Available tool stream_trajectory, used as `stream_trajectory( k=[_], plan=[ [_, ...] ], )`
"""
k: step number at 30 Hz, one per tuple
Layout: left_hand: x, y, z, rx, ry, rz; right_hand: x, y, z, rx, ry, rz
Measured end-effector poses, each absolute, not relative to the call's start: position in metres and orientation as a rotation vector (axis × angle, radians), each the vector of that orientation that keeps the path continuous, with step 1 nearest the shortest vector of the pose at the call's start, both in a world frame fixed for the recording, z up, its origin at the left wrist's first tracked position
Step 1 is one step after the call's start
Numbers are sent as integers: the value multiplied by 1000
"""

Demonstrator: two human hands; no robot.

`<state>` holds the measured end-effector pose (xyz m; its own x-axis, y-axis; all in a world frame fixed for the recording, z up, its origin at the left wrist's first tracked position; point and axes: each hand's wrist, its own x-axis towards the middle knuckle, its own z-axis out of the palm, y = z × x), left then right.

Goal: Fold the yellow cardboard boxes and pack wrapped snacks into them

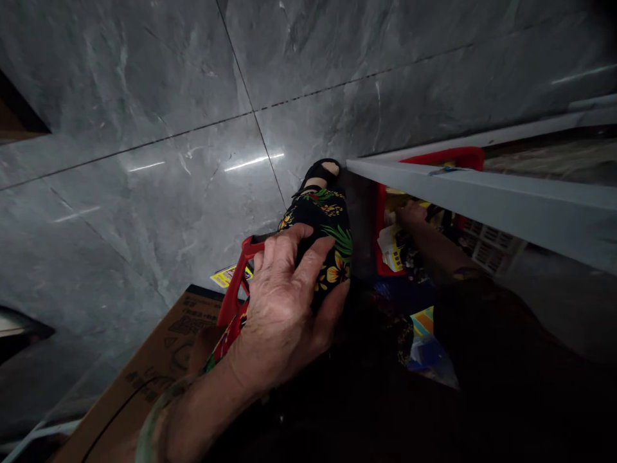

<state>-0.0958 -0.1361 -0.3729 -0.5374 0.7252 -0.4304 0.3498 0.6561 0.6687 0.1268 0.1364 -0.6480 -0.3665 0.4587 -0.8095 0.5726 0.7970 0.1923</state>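
Observation:
My left hand [284,296] rests on the knee of flowered dark trousers [337,241], its fingers apart and holding nothing. A pale bangle circles that wrist. Beside it rises the red handle [234,296] of a basket. On the right, below a white shelf edge, my right hand [412,215] reaches into a red bin [380,238]. Its fingers are dim and partly hidden among the packets, so its grip cannot be made out. A white and yellow box [390,247] lies in the bin close to that hand.
A cardboard box [159,347] stands at the lower left. The white shelf edge [506,199] runs across the right, with a white plastic basket [491,247] under it. A blue plastic packet [431,354] lies near my lap. Grey tiled floor [168,77] spreads beyond the sandalled foot.

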Motion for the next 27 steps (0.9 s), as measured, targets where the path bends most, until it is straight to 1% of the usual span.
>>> stream_trajectory(
  k=[3,8,13,16,21,27],
  plan=[
    [-96,-136,-373,824,2152,682,125,136,-640,786,1996,-222],
    [-96,-137,-375,852,2154,701,136,145,-629,573,1971,-346],
    [-97,-138,-376,884,2141,707,150,143,-620,398,1936,-288],
    [-97,-138,-375,879,2140,700,156,131,-605,382,1969,-229],
    [-97,-137,-372,903,2136,652,158,107,-565,573,2069,-129],
    [-95,-138,-368,982,2199,574,132,92,-516,1152,2177,-75]
  ],
)
